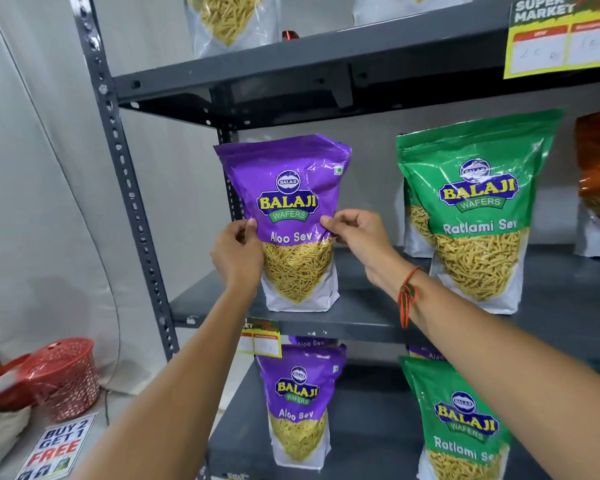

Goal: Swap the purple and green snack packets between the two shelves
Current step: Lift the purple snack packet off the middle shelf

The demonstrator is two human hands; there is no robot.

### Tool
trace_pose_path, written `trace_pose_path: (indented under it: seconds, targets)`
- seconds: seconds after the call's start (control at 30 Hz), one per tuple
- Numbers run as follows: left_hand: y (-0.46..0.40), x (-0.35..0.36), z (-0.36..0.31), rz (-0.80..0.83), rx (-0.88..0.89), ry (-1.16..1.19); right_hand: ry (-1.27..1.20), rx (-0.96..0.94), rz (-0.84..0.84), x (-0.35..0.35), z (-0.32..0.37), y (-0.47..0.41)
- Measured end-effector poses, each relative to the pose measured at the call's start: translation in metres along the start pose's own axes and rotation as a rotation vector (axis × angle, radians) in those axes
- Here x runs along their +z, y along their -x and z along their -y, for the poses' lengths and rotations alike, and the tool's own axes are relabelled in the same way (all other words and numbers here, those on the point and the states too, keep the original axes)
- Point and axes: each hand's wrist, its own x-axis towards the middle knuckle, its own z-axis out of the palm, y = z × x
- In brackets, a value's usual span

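Both hands grasp one purple Aloo Sev packet (284,216) at the centre of the frame. The left hand (238,254) pinches its left edge between thumb and fingers, and the right hand (355,237) pinches the right edge at the same height, just below the brand logo. The packet stands upright with its white base resting on the middle shelf (368,315), close to that shelf's front edge.

To its right on the same shelf, well apart, stands a green Ratlami Sev packet (475,209) with another green one partly hidden just behind it. An orange packet (598,181) shows at the right edge of the frame.

On the lower shelf (368,427), in the bottom centre, a second purple packet (300,407) stands upright with more purple ones behind it. A second green packet (459,424) stands at the lower right, partly covered by the right forearm, which wears a red thread bracelet (407,294).

The top shelf (309,60) carries packets cut off by the frame, and a yellow price tag (561,39) hangs at the upper right. A red perforated basket (66,375) and a "Buy 2 Get 1 Free" sign (58,448) sit on the floor at the lower left
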Motion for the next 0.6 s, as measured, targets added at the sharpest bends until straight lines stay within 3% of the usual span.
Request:
trace_pose_path:
  seconds: [0.3,0.6]
  targets:
    - [0.065,-0.053,-0.02,-0.032,0.084,0.127,-0.073,0.044,0.016,-0.015,0.044,0.088]
    - [0.167,-0.082,0.043,0.179,0.047,0.111,0.045,0.258,0.064,-0.049,-0.001,0.186]
